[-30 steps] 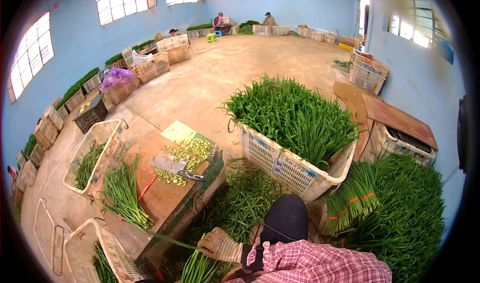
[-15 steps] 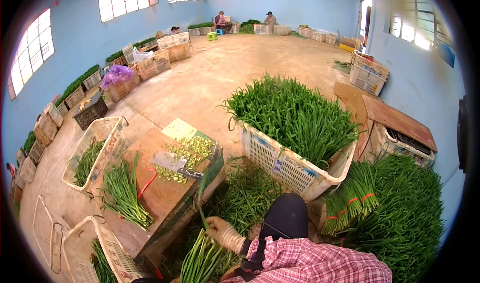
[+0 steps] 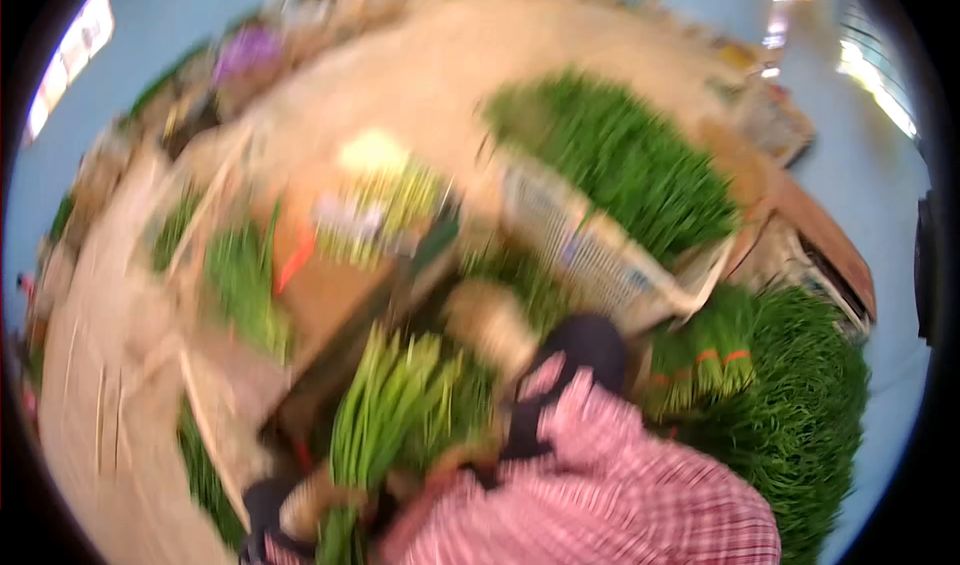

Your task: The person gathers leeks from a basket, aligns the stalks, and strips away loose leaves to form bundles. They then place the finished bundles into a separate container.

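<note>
My left hand (image 3: 318,500), low in the view, is closed around a bunch of long green stalks (image 3: 385,405). Their pale cut ends point up and away from me. My right hand (image 3: 492,320) is just beyond the bunch, over loose green leaves; motion smears its fingers, so its grip does not show. A wooden board (image 3: 335,290) stands ahead to the left. It bears another green bunch (image 3: 245,280), a red strip (image 3: 297,258), and chopped pale pieces (image 3: 405,200) around a blurred cleaver (image 3: 350,215).
A white crate (image 3: 590,250) packed with upright greens stands ahead to the right. Bunches with red bands (image 3: 710,357) lie beside a large green heap (image 3: 800,405) at my right. Another crate (image 3: 205,420) is at lower left. More crates line the walls.
The view has tilted down and blurred. My left hand has come into sight with the bunch, which now appears higher. My right hand has moved away from the stalk ends, forward and right.
</note>
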Demonstrator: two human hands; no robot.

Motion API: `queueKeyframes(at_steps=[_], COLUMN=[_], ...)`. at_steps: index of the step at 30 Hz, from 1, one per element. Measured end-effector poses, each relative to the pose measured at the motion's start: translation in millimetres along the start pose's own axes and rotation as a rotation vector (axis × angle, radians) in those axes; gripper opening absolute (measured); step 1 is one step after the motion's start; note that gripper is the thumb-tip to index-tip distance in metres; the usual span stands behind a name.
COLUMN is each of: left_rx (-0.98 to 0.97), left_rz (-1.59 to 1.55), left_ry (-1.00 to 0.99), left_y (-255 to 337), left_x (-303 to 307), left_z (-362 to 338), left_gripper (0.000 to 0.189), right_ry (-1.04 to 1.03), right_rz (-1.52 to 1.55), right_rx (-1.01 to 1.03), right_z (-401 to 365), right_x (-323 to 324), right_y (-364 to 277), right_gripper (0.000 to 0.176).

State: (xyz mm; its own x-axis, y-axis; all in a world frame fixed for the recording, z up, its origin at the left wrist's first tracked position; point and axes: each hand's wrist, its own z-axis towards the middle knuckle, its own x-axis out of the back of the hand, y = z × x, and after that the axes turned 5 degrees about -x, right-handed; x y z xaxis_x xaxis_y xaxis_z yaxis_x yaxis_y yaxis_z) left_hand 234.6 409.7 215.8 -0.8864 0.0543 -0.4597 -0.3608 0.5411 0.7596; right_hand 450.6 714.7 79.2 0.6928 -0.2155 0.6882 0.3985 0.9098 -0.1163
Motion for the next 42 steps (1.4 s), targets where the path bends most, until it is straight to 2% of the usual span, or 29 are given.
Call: queueKeyframes(at_steps=[1,2,4,7,9,11,13,15,17,19,20,21,23,24,25,28,30,32,33,34,35,37,39,40,41,42], left_rx=[-0.073,-0.133,-0.061,-0.098,-0.103,-0.116,-0.117,-0.124,-0.117,-0.145,-0.143,-0.12,-0.096,-0.084,-0.073,-0.11,-0.061,-0.069,-0.082,-0.072,-0.081,0.022,-0.01,0.004,0.023,0.054], left_rz=[-0.031,-0.086,-0.323,-0.472,-0.531,-0.505,-0.457,-0.391,-0.372,-0.373,-0.375,-0.323,-0.272,-0.2,-0.125,-0.088,-0.111,-0.121,-0.131,-0.108,-0.106,0.106,0.016,0.022,0.023,0.08], left_ry=[-0.022,-0.008,0.024,0.099,0.136,0.124,0.136,0.237,0.261,0.309,0.312,0.32,0.329,0.372,0.414,0.404,0.384,0.4,0.41,0.419,0.427,0.423,0.332,0.309,0.281,0.223], left_y=[-4,-9,-37,-29,-30,-34,-40,-40,-35,-29,-31,-31,-31,-29,-26,-24,-22,-29,-32,-32,-37,-35,-25,-24,-25,-23], left_x=[-4,-8,9,-2,-10,-7,-5,-11,-14,-23,-21,-16,-16,-19,-21,-21,-19,-12,-10,-10,-9,1,-10,-11,-11,-11], left_z=[0,3,-5,3,4,7,6,8,6,4,1,0,0,1,3,2,-2,-6,-8,-12,-13,-14,-12,-12,-12,-13], left_gripper=[0.038,0.04,0.046,0.048,0.048,0.049,0.049,0.049,0.049,0.049,0.049,0.05,0.05,0.049,0.049,0.048,0.049,0.05,0.051,0.05,0.05,0.047,0.043,0.042,0.041,0.043], right_ry=[-0.009,-0.032,0.052,-0.095,-0.108,-0.157,-0.371,-0.551,-0.529,0.096,0.013,0.013,-0.333,-0.471,-0.719,-0.809,-0.69,-0.294,-0.251,-0.363,-0.346,-0.16,-0.45,-0.719,-0.936,-0.973], right_rz=[-0.172,0.056,0.53,0.847,0.944,1.077,1.034,1.254,1.26,0.601,0.628,0.857,1.05,1.1,1.178,1.33,1.143,0.661,0.498,0.332,0.041,0.058,1.093,1.4,1.568,1.552], right_rx=[-0.184,-0.36,-0.722,-1.131,-0.903,-0.965,-1.026,-1.217,-1.215,-0.635,-0.903,-1.043,-1.168,-1.07,-1.106,-1.172,-1.132,-0.665,-0.753,-0.92,-0.649,-0.504,-0.491,-0.654,-0.684,-0.67], right_z=[-6,-2,8,16,17,18,27,22,15,7,6,4,32,30,31,24,21,1,4,17,6,12,29,39,50,53], right_x=[9,27,61,83,87,82,81,67,49,29,39,33,61,59,54,36,30,0,2,25,20,5,-7,8,29,30], right_y=[12,8,3,-24,-46,-65,-92,-106,-94,-66,-61,-55,-87,-98,-103,-100,-102,-71,-49,-40,-14,-23,-37,-52,-63,-66], right_gripper=[0.006,0.012,0.027,0.019,0.021,0.021,0.021,0.023,0.018,0.014,0.008,0.01,0.017,0.021,0.02,0.018,0.015,0.013,0.015,0.022,0.035,0.053,0.068,0.075,0.073,0.07])
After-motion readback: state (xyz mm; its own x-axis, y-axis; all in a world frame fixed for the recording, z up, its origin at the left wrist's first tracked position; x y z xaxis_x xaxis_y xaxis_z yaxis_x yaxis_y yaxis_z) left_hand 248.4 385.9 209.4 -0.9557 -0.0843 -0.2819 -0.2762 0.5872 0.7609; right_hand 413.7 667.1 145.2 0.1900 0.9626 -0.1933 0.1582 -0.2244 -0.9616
